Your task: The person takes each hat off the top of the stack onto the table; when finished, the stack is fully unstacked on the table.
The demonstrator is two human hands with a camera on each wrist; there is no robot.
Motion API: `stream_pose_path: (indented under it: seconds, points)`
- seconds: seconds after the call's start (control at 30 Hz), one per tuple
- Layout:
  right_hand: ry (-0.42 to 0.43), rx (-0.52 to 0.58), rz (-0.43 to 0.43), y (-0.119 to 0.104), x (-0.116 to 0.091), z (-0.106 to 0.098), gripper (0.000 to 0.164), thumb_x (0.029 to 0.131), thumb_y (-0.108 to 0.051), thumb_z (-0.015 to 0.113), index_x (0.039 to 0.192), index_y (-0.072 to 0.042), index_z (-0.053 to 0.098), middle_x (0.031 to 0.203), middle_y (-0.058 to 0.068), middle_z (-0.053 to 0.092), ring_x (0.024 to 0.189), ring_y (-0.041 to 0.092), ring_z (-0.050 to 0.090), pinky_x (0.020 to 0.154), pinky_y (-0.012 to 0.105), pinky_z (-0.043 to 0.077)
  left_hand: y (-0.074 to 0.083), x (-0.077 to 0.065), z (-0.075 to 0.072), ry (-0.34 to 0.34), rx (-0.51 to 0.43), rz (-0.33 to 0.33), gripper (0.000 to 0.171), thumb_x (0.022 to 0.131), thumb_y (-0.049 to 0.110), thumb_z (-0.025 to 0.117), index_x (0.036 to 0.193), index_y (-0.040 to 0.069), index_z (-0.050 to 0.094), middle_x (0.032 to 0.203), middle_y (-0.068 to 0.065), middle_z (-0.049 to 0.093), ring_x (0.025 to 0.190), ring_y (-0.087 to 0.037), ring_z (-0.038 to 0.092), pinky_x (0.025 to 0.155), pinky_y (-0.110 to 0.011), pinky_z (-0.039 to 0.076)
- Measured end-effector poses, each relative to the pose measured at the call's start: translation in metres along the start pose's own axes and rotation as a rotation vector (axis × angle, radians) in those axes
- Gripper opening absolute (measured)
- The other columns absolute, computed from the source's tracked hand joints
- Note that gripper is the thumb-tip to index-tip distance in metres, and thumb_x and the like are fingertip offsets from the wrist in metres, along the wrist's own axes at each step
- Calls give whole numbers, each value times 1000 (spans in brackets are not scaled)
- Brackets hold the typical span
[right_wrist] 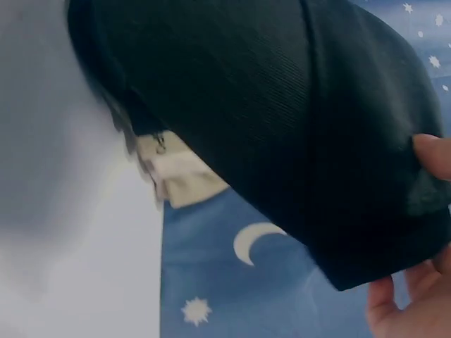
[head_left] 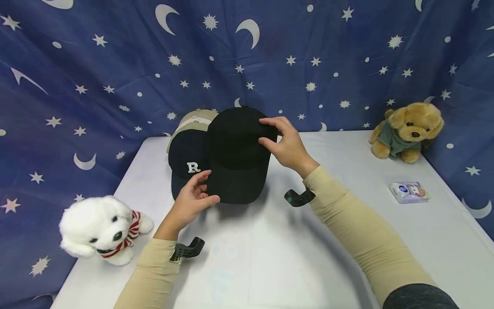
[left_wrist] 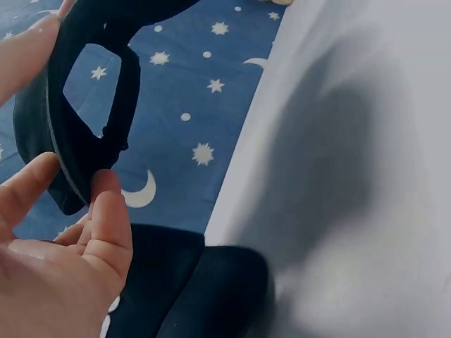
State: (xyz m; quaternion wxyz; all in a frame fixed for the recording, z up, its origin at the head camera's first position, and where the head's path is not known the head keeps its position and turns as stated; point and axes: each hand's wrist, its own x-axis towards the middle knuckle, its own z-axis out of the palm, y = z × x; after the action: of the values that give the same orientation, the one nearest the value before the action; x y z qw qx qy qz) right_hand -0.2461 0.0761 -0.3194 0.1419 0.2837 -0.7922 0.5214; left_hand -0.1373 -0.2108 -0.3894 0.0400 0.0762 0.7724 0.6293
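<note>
Two grips hold the black cap (head_left: 237,141): our left hand (head_left: 190,201) pinches the brim (head_left: 236,186), our right hand (head_left: 288,146) the crown (head_left: 233,128); we should squeeze lightly, avoiding dents.

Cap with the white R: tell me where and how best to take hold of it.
Probably the brim's left edge, from the left: that side of the R cap shows, while the black cap overlaps its right in the head view.
</note>
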Motion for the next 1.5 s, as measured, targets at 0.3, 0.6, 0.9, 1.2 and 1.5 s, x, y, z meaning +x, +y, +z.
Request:
stream_pose_path:
  seconds: [0.3, 0.6, 0.9, 1.2, 1.5]
  points:
    - [-171, 26, 190, 0, 0, -38, 49, 90, -8, 71, 137, -6, 58, 136, 11, 57, 114, 26, 57, 99, 41, 43, -3, 9, 21, -51, 2, -6, 80, 82, -1, 79, 150, 4, 38, 146, -20, 37, 106, -26, 52, 81, -20, 49]
    - [-266, 76, 241, 2, -14, -72, 53, 90, -2, 71, 139, -5, 52, 129, 14, 56, 111, 26, 57, 93, 37, 47, -5, 17, 49, -139, -46, -30, 82, 80, -6, 79, 150, 3, 37, 150, -20, 36, 100, -21, 62, 79, -23, 52]
    - [-298, 62, 309, 8, -21, -96, 57, 87, -1, 74, 140, -7, 55, 125, 14, 63, 106, 23, 63, 86, 32, 53, -14, 22, 71, -181, -19, -38, 82, 80, -4, 80, 150, 5, 38, 153, -20, 34, 86, -20, 62, 68, -24, 49]
    - [-247, 72, 320, 12, -27, -110, 45, 92, -5, 71, 135, -1, 56, 116, 16, 65, 98, 18, 64, 81, 27, 53, -16, 25, 91, -189, -30, -56, 84, 80, 1, 81, 151, 9, 38, 150, -19, 36, 84, -19, 60, 70, -25, 49]
    - [-178, -1, 327, 23, -33, -125, 43, 94, -14, 71, 134, -5, 59, 120, 12, 63, 98, 17, 62, 82, 26, 50, -17, 38, 116, -245, -64, -58, 82, 82, 0, 80, 151, 9, 37, 150, -17, 37, 88, -19, 63, 74, -27, 50]
